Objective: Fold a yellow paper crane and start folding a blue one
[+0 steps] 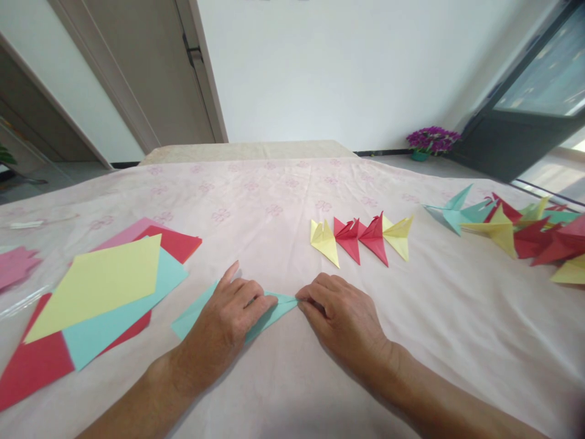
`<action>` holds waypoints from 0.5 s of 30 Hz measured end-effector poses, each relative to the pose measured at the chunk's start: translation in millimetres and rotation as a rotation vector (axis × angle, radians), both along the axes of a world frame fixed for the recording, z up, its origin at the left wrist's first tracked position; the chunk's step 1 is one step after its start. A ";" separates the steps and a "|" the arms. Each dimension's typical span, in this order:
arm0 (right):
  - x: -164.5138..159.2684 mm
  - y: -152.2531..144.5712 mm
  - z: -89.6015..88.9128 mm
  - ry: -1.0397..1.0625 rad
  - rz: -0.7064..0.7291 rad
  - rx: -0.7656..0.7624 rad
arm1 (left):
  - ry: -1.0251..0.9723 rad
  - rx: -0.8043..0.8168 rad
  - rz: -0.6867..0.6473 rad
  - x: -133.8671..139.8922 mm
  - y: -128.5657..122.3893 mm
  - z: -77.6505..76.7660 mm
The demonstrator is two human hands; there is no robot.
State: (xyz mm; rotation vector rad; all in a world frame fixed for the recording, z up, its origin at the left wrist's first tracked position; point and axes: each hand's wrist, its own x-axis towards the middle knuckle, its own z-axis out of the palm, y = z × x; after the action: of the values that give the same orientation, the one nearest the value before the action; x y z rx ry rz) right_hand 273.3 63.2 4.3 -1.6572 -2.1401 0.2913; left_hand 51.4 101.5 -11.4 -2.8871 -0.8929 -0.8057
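A turquoise sheet of origami paper (270, 318), folded to a long narrow point on its right, lies on the tablecloth. My left hand (228, 314) rests over its middle, thumb and fingers curled together on the paper, hiding part of it. At the pointed right end, my right hand (340, 314) pinches the tip between thumb and fingers. Just beyond the right hand stands a row of folded paper cranes: a yellow crane (323, 241), a red crane (348, 239), another red crane (373, 238) and a yellow crane (399, 236).
Loose coloured sheets, a yellow sheet (98, 277) on top, overlap at left. Pink paper (17, 266) lies at the far left edge. More folded cranes (500, 228) are heaped at right. The flowered tablecloth (256, 195) covers the table; a potted purple plant (432, 141) stands beyond.
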 end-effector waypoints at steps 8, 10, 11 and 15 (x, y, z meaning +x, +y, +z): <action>-2.2 -1.5 2.0 -0.089 0.025 -0.004 | -0.015 -0.038 0.007 -0.8 -0.9 -0.4; -2.7 -2.9 1.8 -0.108 0.032 0.000 | -0.014 -0.044 0.013 -1.3 -0.9 -0.6; -2.8 -3.6 1.5 -0.114 0.035 0.008 | -0.012 -0.046 0.016 -1.5 -1.0 -0.6; -2.5 -4.5 0.5 -0.115 0.039 0.035 | -0.001 -0.021 0.014 -1.4 -1.7 0.9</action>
State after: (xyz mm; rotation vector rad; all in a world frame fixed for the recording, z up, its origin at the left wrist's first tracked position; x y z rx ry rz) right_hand 270.8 58.6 4.7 -1.6506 -2.2507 0.1728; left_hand 50.1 99.8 -10.5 -2.8947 -0.9263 -0.8016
